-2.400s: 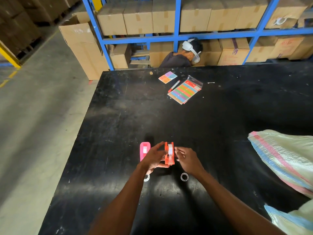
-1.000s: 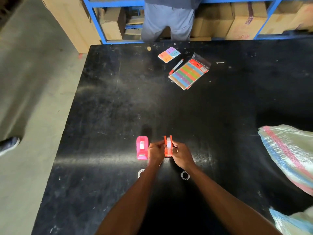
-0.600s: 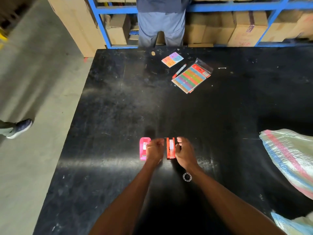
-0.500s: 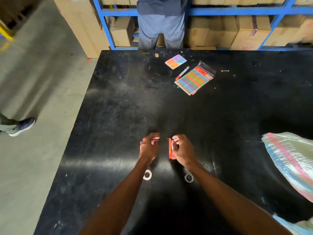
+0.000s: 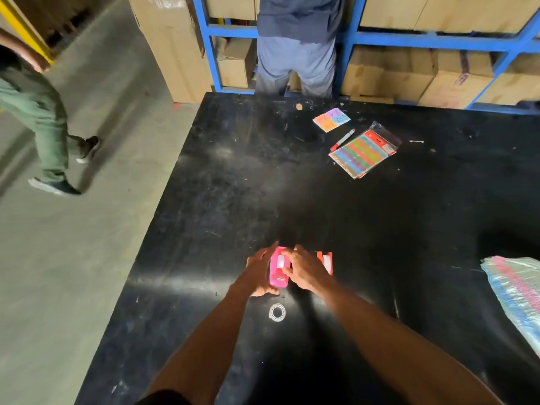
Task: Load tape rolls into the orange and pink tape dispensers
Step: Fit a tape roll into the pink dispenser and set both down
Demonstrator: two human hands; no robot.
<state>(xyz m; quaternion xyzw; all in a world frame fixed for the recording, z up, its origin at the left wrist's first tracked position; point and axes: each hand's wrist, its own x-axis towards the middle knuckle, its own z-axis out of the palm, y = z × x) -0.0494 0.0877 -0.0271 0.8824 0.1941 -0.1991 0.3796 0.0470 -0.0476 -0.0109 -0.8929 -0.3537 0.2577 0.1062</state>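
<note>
The pink tape dispenser (image 5: 278,270) stands on the black table (image 5: 380,229) between my two hands. My left hand (image 5: 257,274) cups its left side and my right hand (image 5: 304,271) grips its right side and top. A whitish roll shows in its open top. The orange tape dispenser (image 5: 326,262) stands free just right of my right hand, with a white roll inside. One clear tape roll (image 5: 277,312) lies flat on the table in front of the pink dispenser, between my forearms.
A colourful sticker pack (image 5: 363,153), a red pen (image 5: 342,139) and a sticky note pad (image 5: 331,119) lie at the far side. A woven sack (image 5: 517,293) lies at the right edge. One person stands behind the table by blue shelves; another walks on the left floor.
Both hands left the orange dispenser and closed around the pink one, which now sits between them. Only one loose tape roll shows on the table. A walking person entered at left.
</note>
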